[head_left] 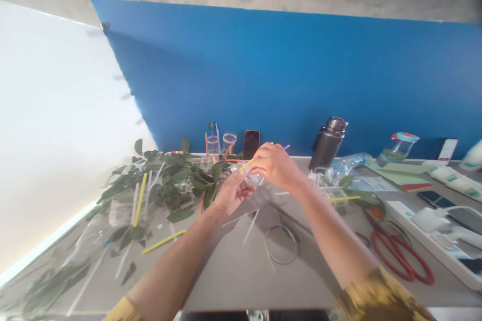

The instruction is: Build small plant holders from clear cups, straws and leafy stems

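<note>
My right hand (274, 165) is closed in a pinch on a yellow straw (246, 163), held above the grey table (233, 271). A purple straw tip (286, 147) sticks out behind its fingers. Just below and to the left, my left hand (231, 193) is curled round a small clear plastic piece (251, 179) that I cannot make out well. The two hands nearly touch over the middle of the table.
Leafy green branches (169, 180) and loose white and yellow straws (140, 199) lie at the left. Clear cups (229, 141), a phone (251, 144) and a dark flask (328, 143) stand by the blue wall. Red-handled scissors (399, 253), a wire ring (280, 243) and a power strip (433, 235) lie at the right.
</note>
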A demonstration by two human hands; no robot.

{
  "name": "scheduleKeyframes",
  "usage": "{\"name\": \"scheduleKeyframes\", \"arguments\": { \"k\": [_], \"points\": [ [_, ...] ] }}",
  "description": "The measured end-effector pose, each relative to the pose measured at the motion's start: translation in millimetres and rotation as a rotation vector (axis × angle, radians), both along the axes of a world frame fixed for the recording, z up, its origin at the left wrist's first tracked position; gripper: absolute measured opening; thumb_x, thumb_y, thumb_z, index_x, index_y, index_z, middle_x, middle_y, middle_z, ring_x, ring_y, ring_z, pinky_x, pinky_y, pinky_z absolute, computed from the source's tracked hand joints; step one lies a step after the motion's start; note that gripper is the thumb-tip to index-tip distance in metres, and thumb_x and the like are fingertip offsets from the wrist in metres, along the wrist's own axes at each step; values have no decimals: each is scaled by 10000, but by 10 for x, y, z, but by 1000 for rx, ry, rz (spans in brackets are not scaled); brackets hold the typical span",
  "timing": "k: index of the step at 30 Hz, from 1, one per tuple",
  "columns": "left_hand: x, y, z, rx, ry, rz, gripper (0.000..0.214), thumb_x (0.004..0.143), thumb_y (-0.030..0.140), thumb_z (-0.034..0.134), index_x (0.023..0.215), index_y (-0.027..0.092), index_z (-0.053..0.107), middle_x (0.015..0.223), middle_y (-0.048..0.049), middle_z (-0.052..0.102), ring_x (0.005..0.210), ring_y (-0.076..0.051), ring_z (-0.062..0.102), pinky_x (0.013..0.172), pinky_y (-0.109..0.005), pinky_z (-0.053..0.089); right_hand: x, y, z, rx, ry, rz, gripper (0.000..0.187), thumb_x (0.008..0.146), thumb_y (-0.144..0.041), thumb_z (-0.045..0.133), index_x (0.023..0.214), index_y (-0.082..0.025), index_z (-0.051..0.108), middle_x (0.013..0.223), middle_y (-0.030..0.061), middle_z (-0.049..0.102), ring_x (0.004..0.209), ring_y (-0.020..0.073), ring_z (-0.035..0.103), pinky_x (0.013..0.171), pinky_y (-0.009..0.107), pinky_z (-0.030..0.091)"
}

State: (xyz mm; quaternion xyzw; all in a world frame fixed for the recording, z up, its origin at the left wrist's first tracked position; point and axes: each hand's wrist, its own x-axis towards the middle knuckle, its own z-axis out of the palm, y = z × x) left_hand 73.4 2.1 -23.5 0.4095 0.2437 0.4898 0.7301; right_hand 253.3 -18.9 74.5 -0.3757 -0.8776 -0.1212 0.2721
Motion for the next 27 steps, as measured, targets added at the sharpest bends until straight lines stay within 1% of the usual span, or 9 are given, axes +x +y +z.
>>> {"name": "scheduleKeyframes", "arguments": {
  "k": [6,10,14,17,20,22,24,25,27],
  "points": [
    [-4,-18,2,26,-68,-69,478,758,487,883,1046,186,647,896,-31,703,746,-163,685,638,-265,502,-52,-10,-54,23,-26,-12,136,935,-190,754,854,-270,829,979,64,739,1031,242,551,879,404,324],
    [0,-21,-6,42,-61,-72,504,721,417,925,1068,199,632,914,-16,705,744,-148,678,654,-258,496,-64,7,-94,25,-18,-25,123,918,-179,769,850,-260,833,997,73,731,1049,250,548,897,410,351],
    [2,-36,24,28,-52,-55,488,729,347,911,1091,200,617,880,-2,699,718,-138,674,631,-246,490,-76,9,-95,75,21,34,131,893,-146,779,887,-268,827,1032,60,742,1100,254,572,967,417,395],
    [-11,-26,39,10,-75,-8,500,719,303,899,1108,198,603,877,-2,706,695,-137,673,605,-239,483,-34,-34,-20,208,142,88,86,911,-177,750,927,-241,804,1114,68,755,1194,265,588,1043,423,408],
    [-28,7,28,-4,-110,40,479,723,309,883,1086,182,598,875,-23,716,690,-145,676,601,-242,486,92,-94,94,319,359,-36,166,958,-287,680,830,-218,761,945,70,759,1037,249,654,962,391,457],
    [-32,23,19,2,-136,49,456,743,324,867,1082,171,603,885,-41,724,693,-144,675,612,-244,492,188,-107,143,265,462,-229,294,964,-395,656,743,-215,728,784,57,713,830,226,649,806,353,470],
    [-27,23,17,8,-159,41,473,744,349,869,1095,167,609,909,-53,732,705,-146,680,628,-249,503,249,-82,146,98,480,-374,378,931,-506,673,695,-214,717,717,50,683,735,214,616,703,325,434],
    [-22,17,20,10,-164,33,495,735,361,877,1105,168,612,920,-55,735,713,-150,685,636,-253,510,259,-56,131,-9,470,-386,398,911,-544,684,696,-212,727,717,50,687,732,213,614,688,316,421],
    [-11,2,29,10,-163,19,540,713,373,896,1128,172,616,938,-55,738,738,-161,698,649,-259,522,236,10,77,-213,468,-301,413,895,-580,681,752,-201,761,746,49,709,749,209,619,682,299,412]
  ]
}}
